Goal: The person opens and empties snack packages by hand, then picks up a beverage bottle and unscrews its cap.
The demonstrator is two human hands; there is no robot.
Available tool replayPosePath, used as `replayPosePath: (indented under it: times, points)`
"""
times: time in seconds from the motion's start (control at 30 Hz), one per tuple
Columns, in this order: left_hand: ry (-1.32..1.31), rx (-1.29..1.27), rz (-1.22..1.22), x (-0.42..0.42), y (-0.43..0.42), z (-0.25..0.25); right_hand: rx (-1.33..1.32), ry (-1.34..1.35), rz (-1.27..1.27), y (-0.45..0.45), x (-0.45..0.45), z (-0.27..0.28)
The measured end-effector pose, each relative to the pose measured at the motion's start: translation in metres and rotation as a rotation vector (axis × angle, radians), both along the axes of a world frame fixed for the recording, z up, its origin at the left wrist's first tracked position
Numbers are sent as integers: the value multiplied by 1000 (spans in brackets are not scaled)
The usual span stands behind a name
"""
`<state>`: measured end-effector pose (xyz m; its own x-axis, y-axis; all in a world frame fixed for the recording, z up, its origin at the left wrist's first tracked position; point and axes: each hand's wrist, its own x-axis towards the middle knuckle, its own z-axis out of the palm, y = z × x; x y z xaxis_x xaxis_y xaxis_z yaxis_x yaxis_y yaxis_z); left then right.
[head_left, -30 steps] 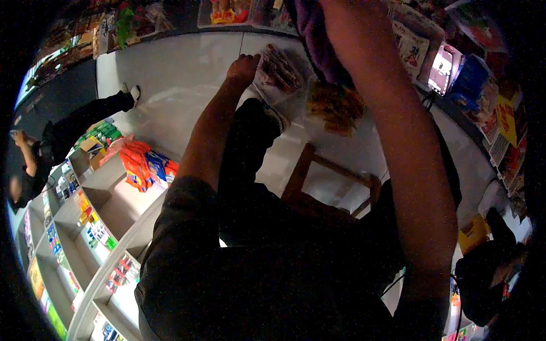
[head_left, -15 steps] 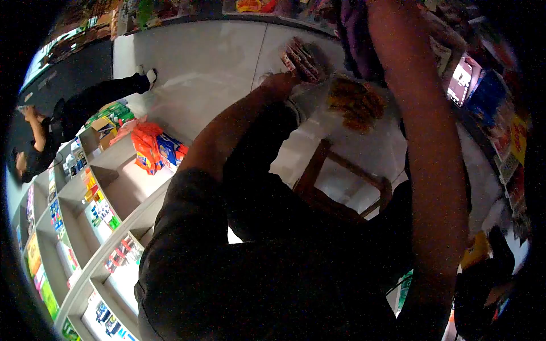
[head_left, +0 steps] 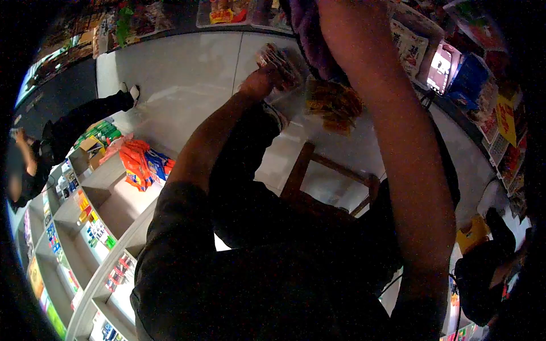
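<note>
My left hand (head_left: 259, 81) reaches down to a container of reddish-and-white packets (head_left: 278, 59) on the floor, its fingers among or against them; whether they grip one is unclear. Right beside it lies a clear container of orange-brown packets (head_left: 334, 105). My right hand (head_left: 347, 25) is raised at the top of the view next to a dark purple cloth (head_left: 311, 37), which hangs along its inner side. The fingers of this hand are hidden, and so is its hold on the cloth.
A wooden stool (head_left: 298, 170) is under me. Shelves (head_left: 65, 241) with goods and orange bags (head_left: 136, 165) stand left. One person (head_left: 85, 119) is at the far left, another (head_left: 483, 273) at the right. A lit phone (head_left: 441, 68) leans by packaged goods.
My left hand has moved from the container's edge onto the reddish packets. The view swung aside and back. My right arm stays raised by the purple cloth.
</note>
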<state>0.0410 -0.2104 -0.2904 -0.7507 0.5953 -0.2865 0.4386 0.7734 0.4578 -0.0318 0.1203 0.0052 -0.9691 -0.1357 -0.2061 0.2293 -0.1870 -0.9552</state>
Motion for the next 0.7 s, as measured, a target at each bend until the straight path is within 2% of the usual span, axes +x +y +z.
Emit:
replayPosePath:
  times: [0.07, 0.17, 0.2, 0.27, 0.33, 0.43, 0.47, 0.5, 0.57, 0.63, 0.7]
  points:
    - [64, -86, 9, 0, 5, -5, -49, -9, -15, 1, 0, -5]
    - [-144, -363, 198, -10, 10, 9, 128, -94, -73, -18, -10, -12]
    - [-158, -462, 142, -13, 12, 18, 154, -110, -80, -20, -11, -12]
    - [-186, -656, 29, -15, 23, 47, 38, -107, -47, -16, -6, -7]
    - [-82, -557, 126, -8, 19, 34, -17, -155, -46, -20, -10, -17]
    - [-89, -470, 320, -13, 28, 30, -19, -147, -2, -23, -10, -23]
    - [-117, -448, 396, -17, 33, 31, 83, -61, 15, -25, -7, -25]
    - [-33, -343, 365, -18, 35, 35, 188, 24, 26, -27, -4, -27]
    - [133, -133, 296, -20, 39, 40, 585, 318, 21, -35, 6, -35]
    - [312, -12, 286, -46, 30, 2, 706, 161, 547, -29, 12, -20]
    - [-90, 83, 568, -65, 78, 91, 796, 66, 1049, -26, 21, -8]
